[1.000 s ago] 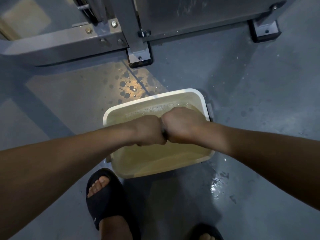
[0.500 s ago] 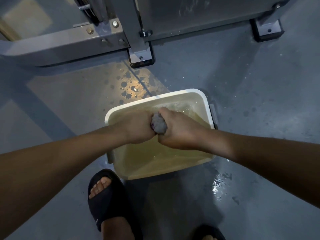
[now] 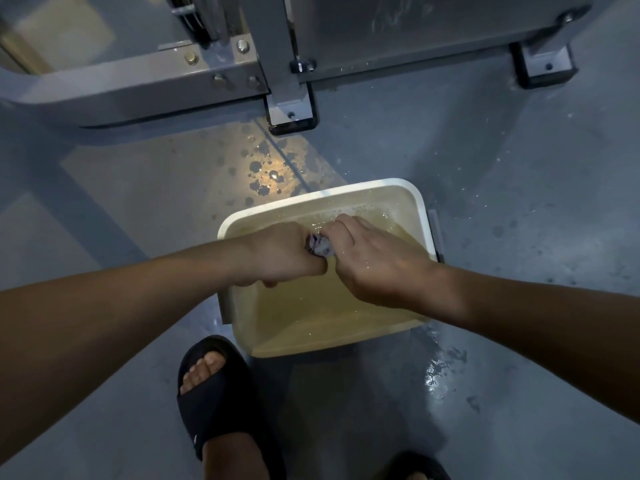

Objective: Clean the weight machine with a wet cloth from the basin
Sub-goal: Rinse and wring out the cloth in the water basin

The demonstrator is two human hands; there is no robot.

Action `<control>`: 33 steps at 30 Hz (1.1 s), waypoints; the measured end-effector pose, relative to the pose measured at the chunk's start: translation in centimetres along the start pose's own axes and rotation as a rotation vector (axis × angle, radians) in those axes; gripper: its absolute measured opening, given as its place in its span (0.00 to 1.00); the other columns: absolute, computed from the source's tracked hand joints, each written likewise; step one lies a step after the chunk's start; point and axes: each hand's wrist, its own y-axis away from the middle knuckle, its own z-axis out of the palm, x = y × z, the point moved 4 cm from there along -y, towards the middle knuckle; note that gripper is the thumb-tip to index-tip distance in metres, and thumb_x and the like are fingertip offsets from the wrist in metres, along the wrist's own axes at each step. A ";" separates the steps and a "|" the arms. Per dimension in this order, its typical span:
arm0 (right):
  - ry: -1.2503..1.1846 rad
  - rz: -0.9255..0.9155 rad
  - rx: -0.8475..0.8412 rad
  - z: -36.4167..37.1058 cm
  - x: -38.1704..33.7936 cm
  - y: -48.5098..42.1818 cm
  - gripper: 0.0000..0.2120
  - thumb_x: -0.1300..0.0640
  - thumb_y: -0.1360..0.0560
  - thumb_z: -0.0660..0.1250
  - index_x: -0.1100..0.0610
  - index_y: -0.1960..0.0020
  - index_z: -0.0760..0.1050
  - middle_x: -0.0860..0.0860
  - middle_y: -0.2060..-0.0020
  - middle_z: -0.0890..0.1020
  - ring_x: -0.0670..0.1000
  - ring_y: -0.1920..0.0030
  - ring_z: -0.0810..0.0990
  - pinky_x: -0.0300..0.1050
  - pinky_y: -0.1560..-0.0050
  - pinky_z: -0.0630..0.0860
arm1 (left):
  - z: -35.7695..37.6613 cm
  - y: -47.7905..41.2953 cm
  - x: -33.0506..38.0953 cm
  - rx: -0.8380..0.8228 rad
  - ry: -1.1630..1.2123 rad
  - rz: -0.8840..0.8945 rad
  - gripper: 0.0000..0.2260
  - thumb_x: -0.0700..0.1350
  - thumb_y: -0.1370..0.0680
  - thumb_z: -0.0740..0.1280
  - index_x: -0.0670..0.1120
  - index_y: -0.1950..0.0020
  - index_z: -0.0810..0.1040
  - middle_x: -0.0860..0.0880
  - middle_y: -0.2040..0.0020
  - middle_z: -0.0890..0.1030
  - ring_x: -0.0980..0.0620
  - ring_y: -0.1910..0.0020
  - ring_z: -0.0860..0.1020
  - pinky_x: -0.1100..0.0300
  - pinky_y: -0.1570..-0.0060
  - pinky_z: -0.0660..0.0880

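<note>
A cream rectangular basin (image 3: 424, 216) of murky yellowish water sits on the grey floor in front of me. Over it, my left hand (image 3: 284, 256) and my right hand (image 3: 374, 261) both grip a small wet grey cloth (image 3: 320, 245), which shows as a twisted wad between the two fists. Most of the cloth is hidden inside my hands. The grey steel frame of the weight machine (image 3: 145, 81) runs across the top of the view, with a bolted foot (image 3: 292, 110) just beyond the basin.
Water drops and puddles lie on the floor beyond the basin (image 3: 266, 171) and to its right (image 3: 440, 372). My left foot in a black slide sandal (image 3: 211, 389) stands just before the basin. Another machine foot (image 3: 543, 64) sits at top right.
My fists were pressed knuckle to knuckle with the cloth hidden; they have turned against each other and parted slightly, so the twisted cloth now shows between them.
</note>
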 end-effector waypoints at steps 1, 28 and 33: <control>0.016 -0.014 0.016 0.0 0.0 0.1 0.16 0.63 0.25 0.60 0.59 0.38 0.67 0.57 0.49 0.73 0.57 0.53 0.72 0.53 0.55 0.73 | 0.4 0.3 -0.2 -0.133 0.222 -0.099 0.11 0.40 0.23 0.67 0.47 0.63 0.70 0.49 0.71 0.67 0.53 0.77 0.64 0.62 0.78 0.61; -0.163 0.378 -0.357 0.1 -0.6 0.3 0.15 0.60 0.24 0.65 0.51 0.68 0.71 0.49 0.67 0.74 0.56 0.63 0.76 0.43 0.68 0.67 | 2.2 0.4 2.3 0.108 -0.606 0.090 0.06 0.48 0.23 0.67 0.49 0.59 0.80 0.51 0.64 0.77 0.50 0.63 0.77 0.56 0.63 0.75; 0.166 0.019 0.093 -2.0 -1.3 0.8 0.15 0.56 0.27 0.71 0.59 0.42 0.76 0.57 0.52 0.77 0.60 0.55 0.78 0.50 0.64 0.74 | 2.3 1.1 1.1 -0.362 0.190 -0.246 0.18 0.46 0.23 0.68 0.50 0.71 0.66 0.51 0.74 0.63 0.53 0.76 0.58 0.65 0.77 0.55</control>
